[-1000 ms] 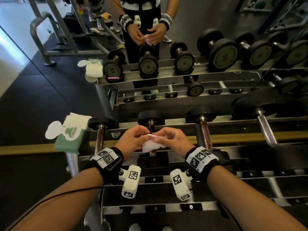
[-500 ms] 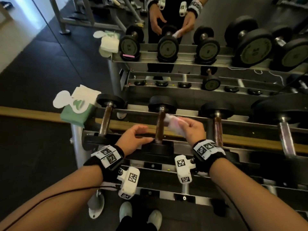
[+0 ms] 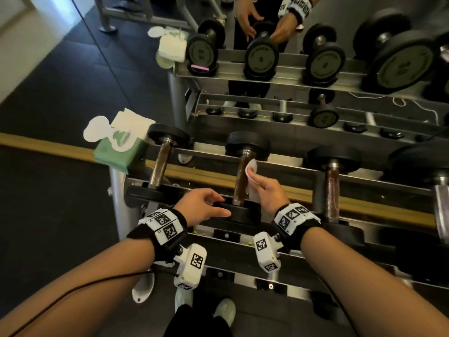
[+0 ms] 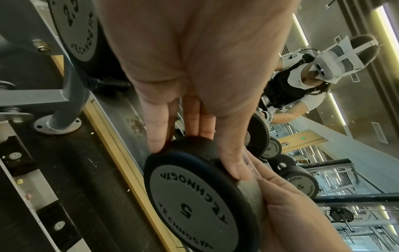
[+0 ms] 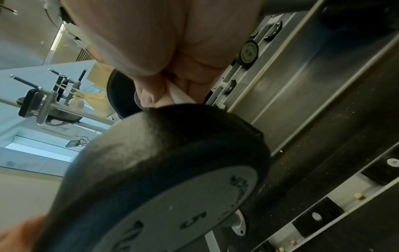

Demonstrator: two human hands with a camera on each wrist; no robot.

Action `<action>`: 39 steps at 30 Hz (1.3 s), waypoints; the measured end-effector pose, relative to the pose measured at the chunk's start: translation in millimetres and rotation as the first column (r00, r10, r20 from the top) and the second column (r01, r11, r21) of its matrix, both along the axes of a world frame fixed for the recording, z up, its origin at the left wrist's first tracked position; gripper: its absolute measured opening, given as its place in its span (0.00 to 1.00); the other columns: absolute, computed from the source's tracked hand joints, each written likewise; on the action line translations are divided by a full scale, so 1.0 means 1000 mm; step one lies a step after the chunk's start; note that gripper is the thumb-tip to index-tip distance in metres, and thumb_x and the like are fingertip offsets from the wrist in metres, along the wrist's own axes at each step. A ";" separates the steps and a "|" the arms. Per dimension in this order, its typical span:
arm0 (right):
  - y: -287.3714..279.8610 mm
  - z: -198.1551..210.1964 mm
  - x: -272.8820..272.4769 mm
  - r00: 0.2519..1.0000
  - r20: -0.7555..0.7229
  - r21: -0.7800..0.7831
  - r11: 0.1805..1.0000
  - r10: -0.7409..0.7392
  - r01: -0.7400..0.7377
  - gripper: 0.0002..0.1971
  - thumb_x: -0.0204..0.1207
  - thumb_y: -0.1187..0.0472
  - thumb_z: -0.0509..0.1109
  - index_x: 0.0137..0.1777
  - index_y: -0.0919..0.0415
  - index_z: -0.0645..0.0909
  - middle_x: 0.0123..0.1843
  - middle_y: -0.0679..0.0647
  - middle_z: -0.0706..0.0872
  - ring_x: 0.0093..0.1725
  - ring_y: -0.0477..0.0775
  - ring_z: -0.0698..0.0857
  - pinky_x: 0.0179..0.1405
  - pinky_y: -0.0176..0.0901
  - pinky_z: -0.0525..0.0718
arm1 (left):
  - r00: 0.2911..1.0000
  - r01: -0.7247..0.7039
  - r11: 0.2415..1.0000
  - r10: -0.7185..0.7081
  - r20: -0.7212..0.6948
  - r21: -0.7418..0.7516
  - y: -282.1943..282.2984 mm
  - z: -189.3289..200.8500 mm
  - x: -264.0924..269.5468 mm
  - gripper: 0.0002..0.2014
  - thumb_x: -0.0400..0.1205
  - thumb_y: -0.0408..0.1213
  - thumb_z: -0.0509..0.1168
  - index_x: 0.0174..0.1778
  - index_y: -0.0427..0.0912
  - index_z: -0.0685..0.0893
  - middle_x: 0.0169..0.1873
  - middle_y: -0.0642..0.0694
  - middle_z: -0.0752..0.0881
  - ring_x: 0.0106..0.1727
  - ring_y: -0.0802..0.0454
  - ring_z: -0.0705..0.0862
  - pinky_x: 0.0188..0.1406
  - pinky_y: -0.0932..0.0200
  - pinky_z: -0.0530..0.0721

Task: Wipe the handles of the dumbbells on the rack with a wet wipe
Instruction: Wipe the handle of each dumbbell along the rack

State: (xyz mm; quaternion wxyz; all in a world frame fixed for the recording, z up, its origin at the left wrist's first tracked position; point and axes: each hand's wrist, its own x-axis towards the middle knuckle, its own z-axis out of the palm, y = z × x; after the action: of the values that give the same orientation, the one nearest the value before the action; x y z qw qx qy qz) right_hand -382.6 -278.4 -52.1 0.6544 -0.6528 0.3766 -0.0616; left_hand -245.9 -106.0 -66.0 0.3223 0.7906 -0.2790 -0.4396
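Rack [image 3: 274, 177] edge runs steel and slanted across the head view, with clear gaps between neighbouring dumbbells, so there's room on either side of the middle one. Right hand [image 3: 269, 190] is in there now, fingers pinching a folded white wet wipe [image 3: 252, 177] and laying it against the right side of the second dumbbell's handle [image 3: 241, 180], about halfway along the bar. That handle looks dark brown and dull, a straight rod between two round black heads. Left hand [image 3: 202, 206] sits at the near head [image 3: 239, 211], fingers straight, tips resting on its rubbery black rim; the left wrist view shows them touching the rim above a grey face plate [image 4: 190, 202] stamped with a 5. To the left, another brown-handled dumbbell [image 3: 161, 164] lies apart in its own cradle; to the right, a third [image 3: 332, 188] with a shinier reddish bar. Green wipe pack [image 3: 119, 149] perches at the rack's left end, white flap lifted, a sheet poking up. Behind the rack, a mirror [image 3: 340, 32] repeats the whole scene. Dark rubber floor [image 3: 60, 215] lies open to the left of the rack.
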 end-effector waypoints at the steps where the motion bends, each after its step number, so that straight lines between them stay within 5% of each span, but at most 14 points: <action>1: 0.002 0.001 -0.004 1.000 -0.008 0.025 1.000 0.019 -0.019 0.13 0.84 0.45 0.62 0.61 0.40 0.85 0.53 0.40 0.88 0.54 0.37 0.84 0.47 0.27 0.75 | 1.000 0.001 1.000 -0.001 -0.014 0.003 0.000 0.001 0.001 0.18 0.64 0.57 0.82 0.47 0.66 0.86 0.51 0.61 0.87 0.52 0.63 0.87 0.43 0.66 0.88; 6: 0.004 0.004 -0.025 0.987 -0.075 0.146 0.981 0.139 -0.127 0.25 0.73 0.43 0.69 0.66 0.55 0.86 0.62 0.49 0.87 0.59 0.44 0.83 0.65 0.44 0.77 | 0.998 0.009 1.000 -0.008 -0.067 0.016 -0.003 0.006 0.002 0.18 0.67 0.51 0.82 0.51 0.62 0.86 0.54 0.59 0.87 0.56 0.60 0.86 0.53 0.57 0.90; 8: -0.003 0.008 -0.030 0.975 -0.095 0.156 0.971 0.199 -0.183 0.21 0.74 0.50 0.72 0.64 0.58 0.87 0.62 0.52 0.88 0.59 0.46 0.84 0.69 0.46 0.76 | 0.998 0.018 1.000 -0.016 -0.066 0.025 -0.003 0.008 0.002 0.18 0.68 0.50 0.82 0.52 0.61 0.87 0.55 0.58 0.87 0.56 0.59 0.86 0.55 0.54 0.90; 10: -0.014 0.009 -0.031 0.984 -0.104 0.054 0.988 0.147 -0.142 0.11 0.82 0.59 0.68 0.61 0.52 0.88 0.62 0.59 0.89 0.58 0.50 0.85 0.60 0.44 0.81 | 0.998 0.020 0.999 -0.018 -0.065 0.027 -0.003 0.009 0.002 0.18 0.69 0.50 0.81 0.53 0.60 0.87 0.55 0.57 0.87 0.56 0.58 0.87 0.57 0.53 0.89; 13: -0.027 0.007 -0.024 0.995 0.014 0.028 0.995 -0.098 0.097 0.12 0.83 0.61 0.67 0.57 0.43 0.87 0.57 0.56 0.89 0.57 0.56 0.87 0.53 0.46 0.86 | 0.997 0.014 1.000 -0.012 -0.071 0.026 -0.002 0.007 0.002 0.18 0.69 0.49 0.81 0.53 0.61 0.86 0.56 0.58 0.86 0.57 0.59 0.86 0.57 0.54 0.89; 18: -0.015 -0.005 0.005 0.993 0.037 0.045 0.992 -0.116 0.114 0.11 0.84 0.55 0.66 0.59 0.38 0.86 0.58 0.44 0.88 0.50 0.37 0.87 0.42 0.26 0.81 | 0.998 0.002 1.000 -0.001 -0.070 0.012 0.000 0.007 -0.001 0.16 0.69 0.49 0.81 0.51 0.63 0.85 0.54 0.61 0.85 0.54 0.61 0.86 0.47 0.64 0.87; 21: -0.004 -0.008 0.008 0.995 0.032 0.067 0.993 -0.099 0.097 0.13 0.86 0.53 0.63 0.65 0.37 0.83 0.58 0.42 0.87 0.55 0.38 0.85 0.47 0.33 0.78 | 0.997 -0.010 1.000 0.010 -0.075 0.002 0.000 0.006 -0.002 0.17 0.70 0.49 0.81 0.53 0.61 0.86 0.54 0.60 0.86 0.55 0.60 0.86 0.53 0.59 0.88; 24: 0.000 -0.007 -0.003 0.997 0.031 0.141 0.988 -0.070 0.065 0.11 0.84 0.52 0.66 0.54 0.40 0.90 0.49 0.42 0.92 0.47 0.39 0.89 0.41 0.30 0.82 | 0.997 -0.013 1.000 0.014 -0.080 0.005 0.001 0.007 -0.003 0.18 0.70 0.49 0.81 0.54 0.59 0.86 0.55 0.59 0.86 0.57 0.59 0.85 0.57 0.55 0.88; 28: 0.001 -0.003 -0.020 1.000 0.005 0.181 0.983 0.006 -0.007 0.12 0.79 0.60 0.69 0.45 0.44 0.93 0.46 0.43 0.93 0.47 0.38 0.89 0.42 0.27 0.82 | 0.997 -0.007 1.000 0.008 -0.073 0.008 0.000 0.009 -0.004 0.19 0.71 0.49 0.80 0.56 0.58 0.86 0.54 0.59 0.85 0.55 0.61 0.85 0.49 0.62 0.86; 31: 0.003 -0.002 -0.024 0.999 -0.011 0.142 0.989 0.032 -0.030 0.11 0.79 0.63 0.71 0.53 0.47 0.90 0.52 0.44 0.92 0.54 0.39 0.88 0.50 0.28 0.81 | 0.997 0.009 1.000 -0.008 -0.071 0.018 0.000 0.011 -0.003 0.18 0.72 0.48 0.79 0.57 0.57 0.85 0.55 0.58 0.84 0.56 0.60 0.84 0.49 0.62 0.84; 35: 0.009 -0.008 -0.022 0.999 0.012 0.052 0.998 -0.038 0.037 0.12 0.80 0.62 0.71 0.61 0.52 0.87 0.59 0.49 0.90 0.61 0.47 0.86 0.64 0.43 0.80 | 0.995 -0.002 1.000 0.004 -0.097 0.019 -0.001 0.011 -0.002 0.17 0.71 0.47 0.80 0.55 0.57 0.86 0.56 0.58 0.84 0.57 0.58 0.84 0.56 0.56 0.87; 39: 0.008 -0.016 -0.020 0.992 0.012 0.043 0.991 -0.127 0.126 0.10 0.83 0.60 0.65 0.57 0.46 0.86 0.57 0.50 0.88 0.57 0.54 0.86 0.51 0.45 0.84 | 0.996 -0.001 1.000 0.003 -0.093 0.019 0.000 0.008 -0.002 0.18 0.71 0.48 0.80 0.55 0.59 0.85 0.55 0.59 0.84 0.57 0.59 0.84 0.54 0.59 0.87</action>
State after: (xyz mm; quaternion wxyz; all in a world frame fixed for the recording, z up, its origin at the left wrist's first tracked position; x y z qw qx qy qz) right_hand -402.6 -270.5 -68.0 0.6657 -0.6131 0.4136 -0.1000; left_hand -247.4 -106.0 -57.7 0.3276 0.7727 -0.2587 -0.4782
